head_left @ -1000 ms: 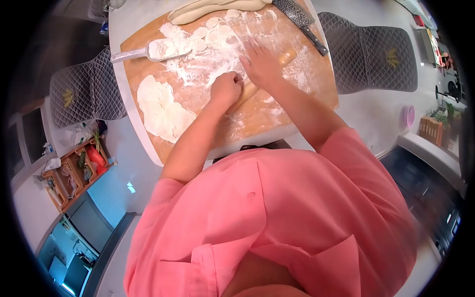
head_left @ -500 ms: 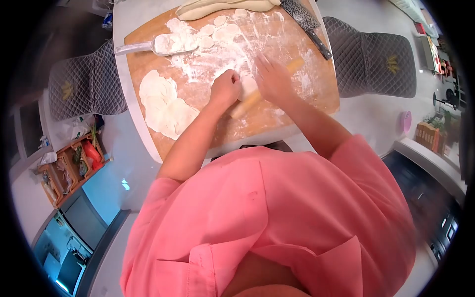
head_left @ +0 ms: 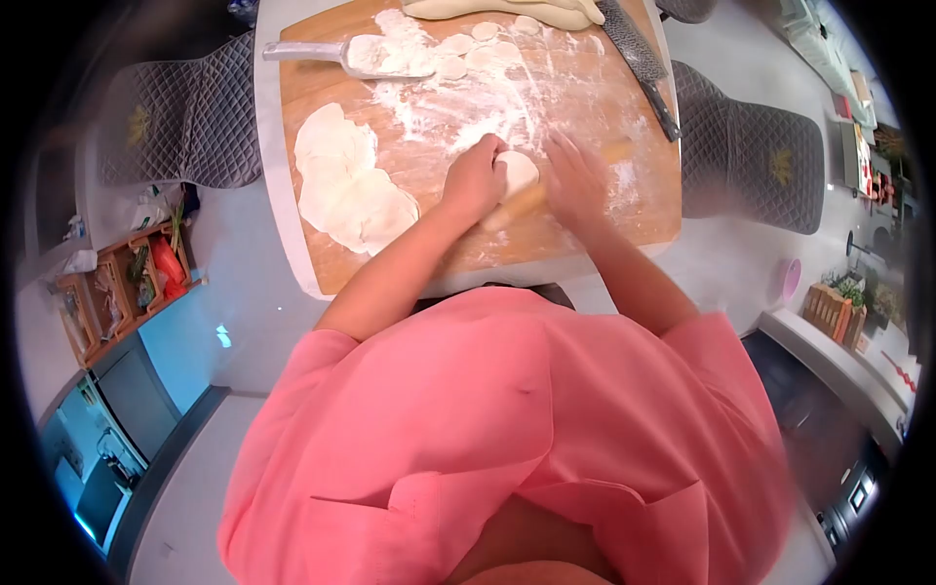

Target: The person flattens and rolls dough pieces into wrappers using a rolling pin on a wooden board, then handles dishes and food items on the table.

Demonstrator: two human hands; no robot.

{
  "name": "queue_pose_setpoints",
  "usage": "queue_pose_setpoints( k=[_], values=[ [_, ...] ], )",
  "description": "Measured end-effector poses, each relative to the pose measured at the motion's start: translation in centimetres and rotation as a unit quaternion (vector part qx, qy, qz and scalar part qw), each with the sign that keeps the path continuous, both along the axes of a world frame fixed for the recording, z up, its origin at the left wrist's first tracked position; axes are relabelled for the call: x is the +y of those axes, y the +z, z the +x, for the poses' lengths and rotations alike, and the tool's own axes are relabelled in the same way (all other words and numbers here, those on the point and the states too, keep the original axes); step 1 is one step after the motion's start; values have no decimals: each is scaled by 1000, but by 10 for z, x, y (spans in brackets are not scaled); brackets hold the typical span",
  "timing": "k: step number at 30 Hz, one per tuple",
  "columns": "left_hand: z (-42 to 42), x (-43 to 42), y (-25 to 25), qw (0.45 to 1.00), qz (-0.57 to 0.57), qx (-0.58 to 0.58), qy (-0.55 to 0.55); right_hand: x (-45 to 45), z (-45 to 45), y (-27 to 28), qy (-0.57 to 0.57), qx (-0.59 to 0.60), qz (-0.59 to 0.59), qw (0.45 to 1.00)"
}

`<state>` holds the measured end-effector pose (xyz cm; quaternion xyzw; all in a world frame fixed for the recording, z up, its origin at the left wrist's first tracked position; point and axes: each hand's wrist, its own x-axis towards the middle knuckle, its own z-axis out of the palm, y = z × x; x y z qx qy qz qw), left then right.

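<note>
My left hand (head_left: 476,179) has its fingers closed on the left edge of a small round dough wrapper (head_left: 521,172), which lies on the floured wooden board (head_left: 450,255). A pale wooden rolling pin (head_left: 514,209) crosses the wrapper's near side at a slant. Over the pin's middle lies my right hand (head_left: 577,180), fingers stretched out and slightly blurred, hiding that part of it. To the left, a pile of overlapping rolled wrappers (head_left: 353,185) rests on the board. Small flattened dough pieces (head_left: 479,58) sit in loose flour beyond my hands.
A flour-filled metal scoop (head_left: 388,58) lies at the far left of the board. Long dough rolls (head_left: 507,10) are at the far edge. A cleaver (head_left: 634,44) with a dark handle lies far right. Quilted chairs (head_left: 756,146) flank the table.
The camera view has shifted, moving the board up and right in the picture. The rolling pin and right hand have come nearer my body, leaving more wrapper showing. The left hand still holds its edge.
</note>
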<state>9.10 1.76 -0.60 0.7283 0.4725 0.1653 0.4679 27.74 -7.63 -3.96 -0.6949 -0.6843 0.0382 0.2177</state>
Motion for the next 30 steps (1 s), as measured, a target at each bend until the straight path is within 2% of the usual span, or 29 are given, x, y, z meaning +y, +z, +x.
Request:
queue_pose_setpoints(
  k=[2, 3, 5, 7, 8, 10, 13, 14, 15, 17, 18, 20, 23, 25, 27, 29, 30],
  values=[
    [-17, -10, -15, 999, 50, -22, 1, -36, 0, 7, 24, -11, 13, 1000],
    [-27, -9, -10, 998, 51, -23, 2, -48, -3, 13, -2, -33, 5, 999],
    [-48, -3, -1, 996, 41, 57, 55, -52, -4, 13, -29, -59, 0, 998],
    [-69, 11, -13, 991, -2, 46, 127, -51, -5, 3, -41, -13, 25, 999],
    [-79, 18, -16, 991, -4, 45, 127, -48, -5, 3, -41, -14, 23, 999],
    [-92, 33, -18, 987, 84, 28, 137, -39, -5, 5, -20, -32, 47, 998],
    [-94, 44, -11, 979, 129, 65, 146, -35, 3, 2, 2, -44, 22, 999],
    [-92, 47, -2, 984, 60, 71, 151, -33, 3, 5, 7, -42, 23, 999],
    [-92, 47, -8, 983, 61, 72, 156, -34, 4, 9, 16, -36, 11, 999],
    [-87, 47, -20, 943, 261, 163, 127, -35, 7, 16, 28, -31, 0, 999],
    [-81, 42, -22, 942, 262, 164, 130, -38, 9, 20, 44, -9, -17, 999],
    [-56, 27, -25, 927, 253, 271, -60, -40, 14, 30, 64, 13, -33, 997],
    [-15, 7, -32, 924, 290, 235, -86, -43, 27, 40, 109, 29, -79, 990],
    [21, 1, -34, 927, 281, 233, -89, -47, 38, 34, 117, -1, -119, 986],
    [49, -7, -37, 929, 271, 234, -91, -46, 45, 35, 132, 0, -102, 986],
    [67, -21, -38, 918, 286, 127, -245, -51, 55, 32, 152, 4, -88, 984],
    [71, -25, -37, 899, 290, 131, -301, -53, 64, 27, 184, 0, -100, 978]
  ],
)
